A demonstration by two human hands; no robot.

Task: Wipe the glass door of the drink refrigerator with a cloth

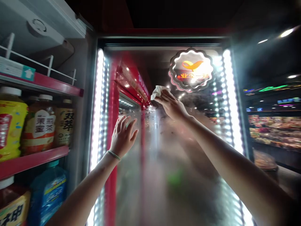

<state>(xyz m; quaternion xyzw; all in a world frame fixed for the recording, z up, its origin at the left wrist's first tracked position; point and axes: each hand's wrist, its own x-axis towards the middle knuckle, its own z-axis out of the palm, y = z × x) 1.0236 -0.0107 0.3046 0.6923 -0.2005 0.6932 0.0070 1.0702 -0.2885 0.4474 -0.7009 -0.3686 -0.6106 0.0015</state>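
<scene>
My right hand (172,104) is closed on a crumpled white tissue (159,91) and holds it at the upper middle of a glass fridge door (162,175). The pane looks fogged over its lower part and clearer near the top. Lower and to the left, my left hand (123,133) has its fingers spread in front of the glass, with nothing in it. Whether its fingertips touch the pane I cannot tell. A thin band circles the left wrist. A scalloped round sticker (191,84) with an orange mark, seen reversed, is at the pane's top right.
Bright LED strips (97,113) run down both sides of the door. At left, fridge shelves (35,161) with red edges hold several bottles, among them a yellow one (11,122) and a blue one (50,191). Beyond the door at right stands a produce display (275,131).
</scene>
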